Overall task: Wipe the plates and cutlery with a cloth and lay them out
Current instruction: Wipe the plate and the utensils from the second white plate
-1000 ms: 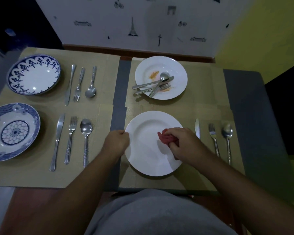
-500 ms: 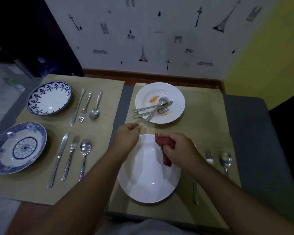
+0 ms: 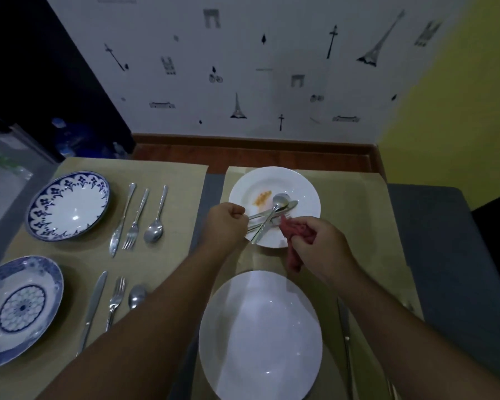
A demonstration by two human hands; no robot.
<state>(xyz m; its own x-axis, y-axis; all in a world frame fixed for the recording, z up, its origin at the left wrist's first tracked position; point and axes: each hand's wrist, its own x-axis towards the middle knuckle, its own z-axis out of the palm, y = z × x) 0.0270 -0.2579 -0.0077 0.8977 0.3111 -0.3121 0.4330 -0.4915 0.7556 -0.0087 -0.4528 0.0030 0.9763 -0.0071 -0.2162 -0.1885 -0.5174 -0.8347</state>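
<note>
A white plate with an orange smear (image 3: 300,192) sits at the far middle of the table, with a knife, fork and spoon (image 3: 274,213) lying crossed on it. My left hand (image 3: 227,223) is curled at the plate's left rim and pinches the handle end of one piece of that cutlery. My right hand (image 3: 319,246) grips a bunched red cloth (image 3: 296,235) over the plate's near rim, beside the cutlery. A clean white plate (image 3: 260,336) lies close to me, between my forearms.
Two blue-patterned plates (image 3: 68,204) (image 3: 18,307) lie on the left mats, each with a knife, fork and spoon (image 3: 137,219) (image 3: 111,301) beside it. A knife (image 3: 345,333) lies right of the near plate. The wall stands just behind the table.
Both hands left the near white plate and moved to the far plate. My left hand now pinches cutlery there, and my right hand carried the cloth along. The view tilted up.
</note>
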